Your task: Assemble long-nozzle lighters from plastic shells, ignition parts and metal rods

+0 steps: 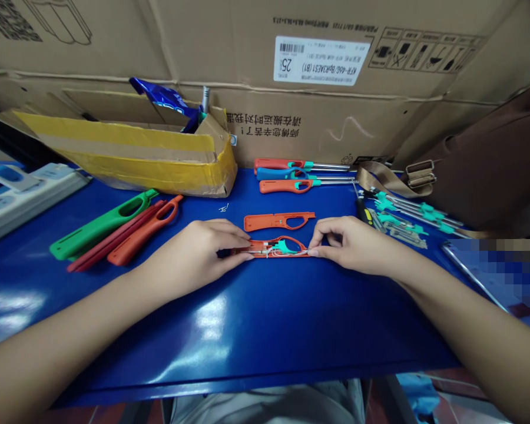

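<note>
An orange lighter half-shell lies open-side up on the blue table, with a teal trigger, a wire and small inner parts set in it. My left hand pinches the left end of this shell between thumb and fingers. At the shell's right tip, my right hand has thumb and forefinger closed on the end of a thin pale wire. Just behind lies the matching orange half-shell, its hollow side showing.
Green, red and orange lighter shells lie left, near a power strip. Assembled lighters lie behind, below a large carton. A yellow-taped box stands back left. Metal tubes with teal parts and a screwdriver lie right.
</note>
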The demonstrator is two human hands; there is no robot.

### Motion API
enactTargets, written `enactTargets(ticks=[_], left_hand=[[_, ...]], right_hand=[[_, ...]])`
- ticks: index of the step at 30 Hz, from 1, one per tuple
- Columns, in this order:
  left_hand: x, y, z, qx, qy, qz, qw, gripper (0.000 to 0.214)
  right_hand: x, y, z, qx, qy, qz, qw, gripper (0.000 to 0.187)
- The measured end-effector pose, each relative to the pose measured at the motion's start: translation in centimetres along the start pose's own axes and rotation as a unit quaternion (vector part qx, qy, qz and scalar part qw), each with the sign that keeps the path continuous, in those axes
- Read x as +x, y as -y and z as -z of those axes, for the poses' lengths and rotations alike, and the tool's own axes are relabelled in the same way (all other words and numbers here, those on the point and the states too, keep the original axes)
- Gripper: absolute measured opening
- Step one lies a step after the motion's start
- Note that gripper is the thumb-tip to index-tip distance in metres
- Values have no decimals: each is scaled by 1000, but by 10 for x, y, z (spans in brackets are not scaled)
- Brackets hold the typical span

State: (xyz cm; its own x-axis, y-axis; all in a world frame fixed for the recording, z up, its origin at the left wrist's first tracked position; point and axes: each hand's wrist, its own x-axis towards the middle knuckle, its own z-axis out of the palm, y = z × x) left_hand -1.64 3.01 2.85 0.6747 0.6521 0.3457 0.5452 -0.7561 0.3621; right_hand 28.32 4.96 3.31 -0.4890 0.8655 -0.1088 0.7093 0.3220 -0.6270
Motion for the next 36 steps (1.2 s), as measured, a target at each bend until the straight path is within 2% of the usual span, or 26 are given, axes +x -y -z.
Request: enactTargets(ticks=[4, 11, 20, 30, 36], left_hand=[[2, 8, 10, -22, 33, -6, 999, 20], [3, 20, 24, -74, 85, 19, 993, 23], [4, 23, 19, -106, 74, 28, 991, 19], [5, 25, 15, -187, 93, 89, 974, 15], [6, 21, 13, -176, 99, 90, 975, 18]], right_hand=[[-1, 1, 2, 8, 8, -8, 1000, 12], [-3, 0, 10, 4, 32, 3, 999, 14], [-3, 0, 7, 10, 43, -32, 999, 18], [-4, 4, 4, -18, 28, -46, 998, 17], [-6, 8, 5, -40, 31, -41, 998, 18]])
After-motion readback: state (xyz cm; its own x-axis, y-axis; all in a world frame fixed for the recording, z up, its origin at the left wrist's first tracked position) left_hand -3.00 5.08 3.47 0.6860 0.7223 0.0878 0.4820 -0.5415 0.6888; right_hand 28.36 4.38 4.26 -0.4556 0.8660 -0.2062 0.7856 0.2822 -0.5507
